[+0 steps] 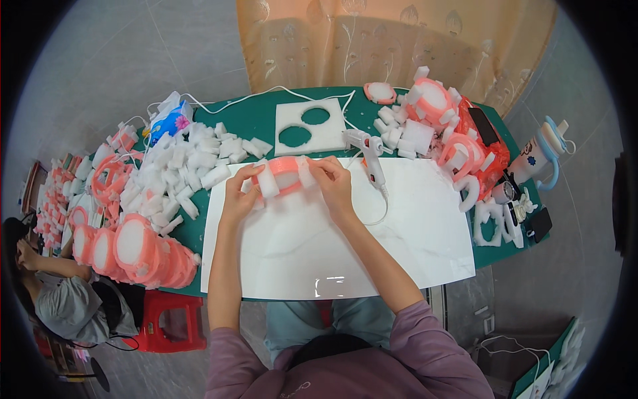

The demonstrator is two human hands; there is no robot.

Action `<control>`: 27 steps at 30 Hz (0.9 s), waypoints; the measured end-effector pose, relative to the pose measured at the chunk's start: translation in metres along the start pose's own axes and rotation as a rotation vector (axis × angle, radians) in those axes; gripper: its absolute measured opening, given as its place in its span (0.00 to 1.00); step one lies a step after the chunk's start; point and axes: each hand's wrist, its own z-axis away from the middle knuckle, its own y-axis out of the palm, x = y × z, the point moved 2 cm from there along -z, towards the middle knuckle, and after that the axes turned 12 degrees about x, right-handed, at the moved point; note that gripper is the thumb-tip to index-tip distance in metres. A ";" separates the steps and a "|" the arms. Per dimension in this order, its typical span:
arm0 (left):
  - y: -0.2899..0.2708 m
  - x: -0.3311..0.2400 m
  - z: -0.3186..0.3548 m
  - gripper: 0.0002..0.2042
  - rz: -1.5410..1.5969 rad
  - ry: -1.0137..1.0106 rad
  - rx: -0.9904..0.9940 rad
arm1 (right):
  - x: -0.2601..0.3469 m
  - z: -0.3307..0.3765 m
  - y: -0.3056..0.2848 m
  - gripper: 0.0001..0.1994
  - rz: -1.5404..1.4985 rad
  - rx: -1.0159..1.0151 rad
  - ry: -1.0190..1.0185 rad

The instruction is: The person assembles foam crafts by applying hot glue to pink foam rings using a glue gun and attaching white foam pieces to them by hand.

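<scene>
Over the white board (299, 259) I hold a pink-and-white foam piece (286, 174) up between both hands. White foam blocks stick out at its two sides. My left hand (240, 194) is closed on the block (267, 183) at its left side. On the other side, my right hand (334, 185) pinches the right-hand block (306, 174) between thumb and fingers. Just right of that hand lies a white hot glue gun (369, 151), its cable curling down onto the board. The underside of the foam piece is hidden.
Loose white foam blocks (179, 163) heap at left, with stacked pink-and-white foam rounds (136, 249) nearer me. Behind my hands lies a foam sheet with two holes (335, 136). Rightward are more pink foam pieces (462, 154), a phone (483, 126) and a bottle (535, 156). A person (73, 299) sits left.
</scene>
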 end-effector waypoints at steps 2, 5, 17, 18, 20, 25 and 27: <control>0.000 -0.014 -0.004 0.15 -0.158 0.174 -0.023 | 0.009 0.002 0.001 0.07 -0.039 -0.014 -0.054; 0.003 -0.043 -0.008 0.15 -0.478 0.430 -0.070 | 0.026 0.002 0.001 0.08 -0.072 0.022 -0.200; 0.019 -0.083 -0.002 0.13 -1.035 0.676 -0.187 | 0.029 0.002 -0.002 0.11 -0.280 0.095 -0.186; 0.019 -0.084 -0.001 0.13 -1.052 0.680 -0.189 | 0.029 0.001 -0.002 0.11 -0.284 0.094 -0.184; 0.020 -0.085 -0.001 0.13 -1.051 0.673 -0.185 | 0.030 0.001 -0.002 0.11 -0.287 0.095 -0.181; 0.020 -0.083 -0.001 0.13 -1.034 0.666 -0.178 | 0.029 0.001 -0.003 0.11 -0.280 0.069 -0.152; 0.017 -0.081 -0.003 0.17 -1.007 0.625 -0.133 | 0.028 0.001 -0.004 0.11 -0.256 0.071 -0.154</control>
